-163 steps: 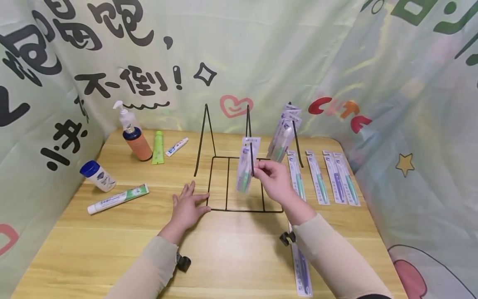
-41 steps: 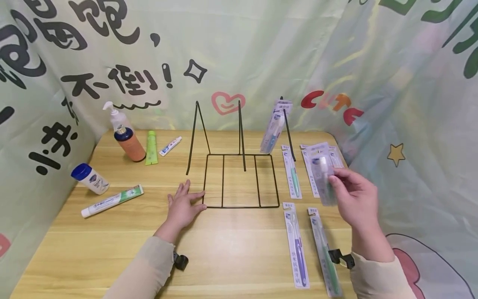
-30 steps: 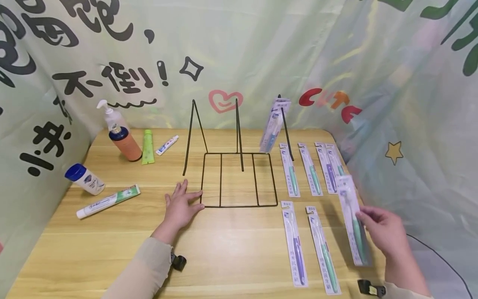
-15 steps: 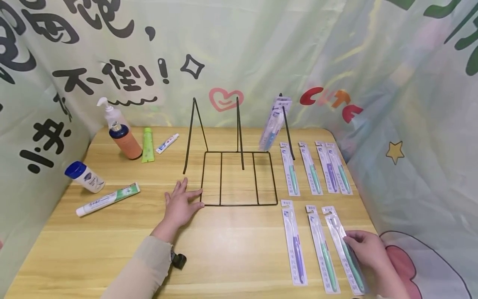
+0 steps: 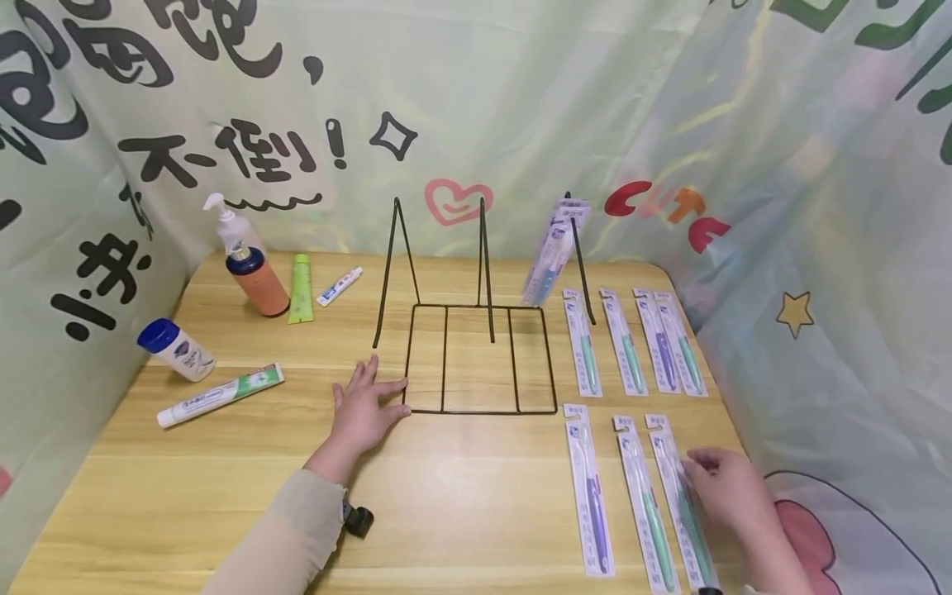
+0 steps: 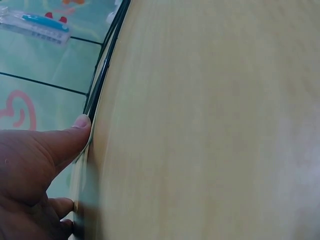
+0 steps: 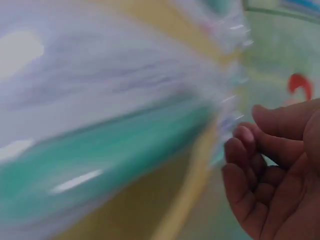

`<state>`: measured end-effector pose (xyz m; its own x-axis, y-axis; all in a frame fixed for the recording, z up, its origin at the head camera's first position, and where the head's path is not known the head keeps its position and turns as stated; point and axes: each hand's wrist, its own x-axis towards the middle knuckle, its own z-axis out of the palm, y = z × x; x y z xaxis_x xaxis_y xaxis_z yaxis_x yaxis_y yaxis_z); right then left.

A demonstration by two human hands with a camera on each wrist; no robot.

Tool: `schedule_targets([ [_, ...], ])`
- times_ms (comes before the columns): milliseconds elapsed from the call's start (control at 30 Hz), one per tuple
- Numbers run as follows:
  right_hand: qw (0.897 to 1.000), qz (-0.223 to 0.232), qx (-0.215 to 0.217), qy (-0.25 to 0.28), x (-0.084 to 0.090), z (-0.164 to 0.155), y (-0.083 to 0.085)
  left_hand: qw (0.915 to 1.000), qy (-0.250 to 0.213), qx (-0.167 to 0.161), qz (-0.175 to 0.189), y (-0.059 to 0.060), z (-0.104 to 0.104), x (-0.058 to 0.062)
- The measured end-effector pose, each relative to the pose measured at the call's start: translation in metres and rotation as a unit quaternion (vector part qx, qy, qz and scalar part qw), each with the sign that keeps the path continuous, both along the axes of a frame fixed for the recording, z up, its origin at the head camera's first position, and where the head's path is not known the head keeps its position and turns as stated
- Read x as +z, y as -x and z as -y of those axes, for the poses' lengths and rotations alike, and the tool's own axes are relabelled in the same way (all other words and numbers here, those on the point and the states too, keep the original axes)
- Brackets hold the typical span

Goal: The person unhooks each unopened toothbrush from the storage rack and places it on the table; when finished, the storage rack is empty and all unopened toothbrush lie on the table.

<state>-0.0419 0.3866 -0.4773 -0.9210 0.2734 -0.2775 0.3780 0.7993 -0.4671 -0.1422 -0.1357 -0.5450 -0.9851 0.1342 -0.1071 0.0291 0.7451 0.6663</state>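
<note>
Packaged toothbrush (image 5: 680, 496) lies flat on the desk (image 5: 461, 504), rightmost of three in the row right of the wire rack (image 5: 479, 355); four more lie in the row behind. The right hand (image 5: 725, 489) rests loosely curled on it, its grip unclear. The left hand (image 5: 362, 409) lies flat, fingers spread, touching the rack's corner. The right wrist view is blurred.
</note>
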Motion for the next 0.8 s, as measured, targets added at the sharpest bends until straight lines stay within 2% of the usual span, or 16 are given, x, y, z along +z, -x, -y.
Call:
schedule_targets([
  [100,0.997,-0.075,0.01,0.013,0.025,0.021,0.02,1.0,0.003,0.006,-0.001,-0.001,0.002,0.0],
  [167,0.99,-0.133,0.023,0.031,0.044,0.039,0.039,0.9999,0.005,0.009,-0.001,-0.001,0.003,0.0],
  [267,0.974,-0.211,0.041,0.067,0.067,0.066,0.075,1.0,0.003,0.008,0.001,-0.001,0.004,0.0],
  [400,0.948,-0.284,0.045,0.139,0.088,0.102,0.131,1.0,0.001,0.006,0.002,0.0,0.004,0.0],
  [467,0.935,-0.301,0.037,0.184,0.093,0.118,0.157,1.0,0.002,0.006,0.003,0.0,0.003,0.0],
  [500,0.932,-0.3,0.027,0.202,0.095,0.125,0.168,1.0,0.003,0.006,0.002,0.001,0.003,0.0],
  [600,0.919,-0.304,0.01,0.249,0.096,0.142,0.193,1.0,0.006,0.003,0.003,0.001,0.0,-0.001],
  [700,0.913,-0.303,-0.005,0.273,0.095,0.152,0.205,1.0,0.008,0.003,0.001,0.001,-0.001,-0.002],
  [800,0.908,-0.31,-0.013,0.282,0.094,0.158,0.209,1.0,0.009,0.003,0.001,0.001,-0.002,-0.001],
])
